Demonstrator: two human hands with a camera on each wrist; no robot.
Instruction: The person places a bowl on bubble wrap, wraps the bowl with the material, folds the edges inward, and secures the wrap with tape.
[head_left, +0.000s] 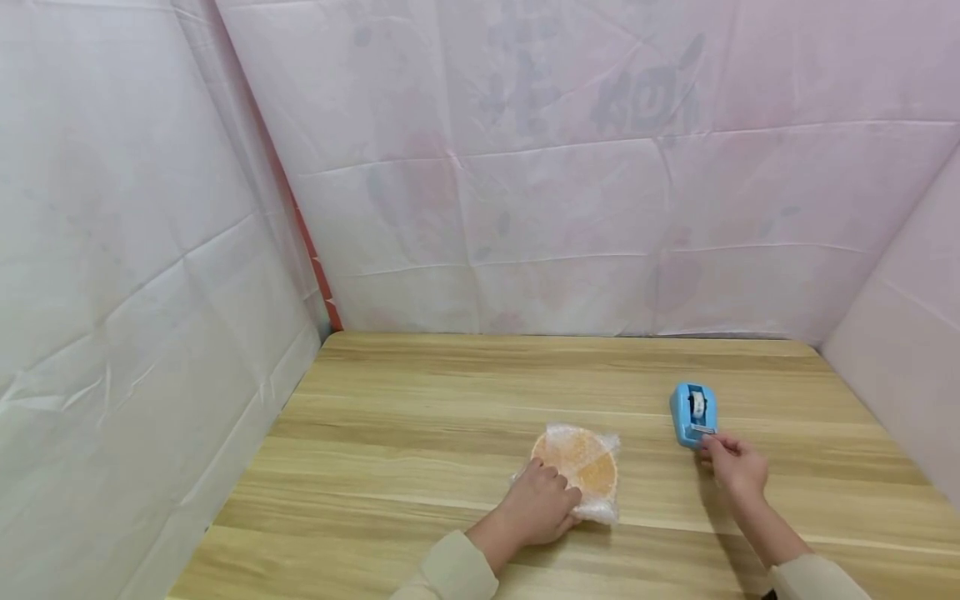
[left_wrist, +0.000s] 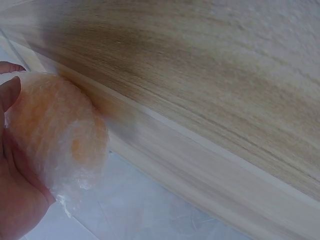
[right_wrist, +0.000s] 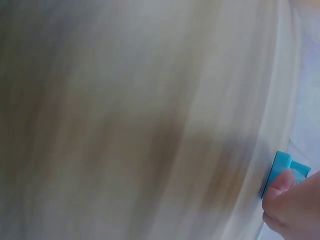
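An orange disc patterned like a citrus slice, wrapped in bubble wrap (head_left: 576, 463), lies on the table in the head view. My left hand (head_left: 542, 505) holds its near left edge, the fingers curled over the wrap. Up close in the left wrist view, the bubble-wrapped disc (left_wrist: 60, 125) sits between thumb and fingers. Farther right stands a blue tape dispenser (head_left: 684, 412) with a small white roll in it. At its near, cutter end my right hand (head_left: 738, 473) pinches with thumb and forefinger; the clear tape itself hardly shows. The right wrist view catches only the dispenser's corner (right_wrist: 281, 162) past the thumb.
A wood-grain table (head_left: 420, 400) carries both things. Pale cloth sheeting (head_left: 555, 200) hangs along the back, and more hangs at the left and right sides. A narrow red strip (head_left: 318, 267) shows in the back left corner.
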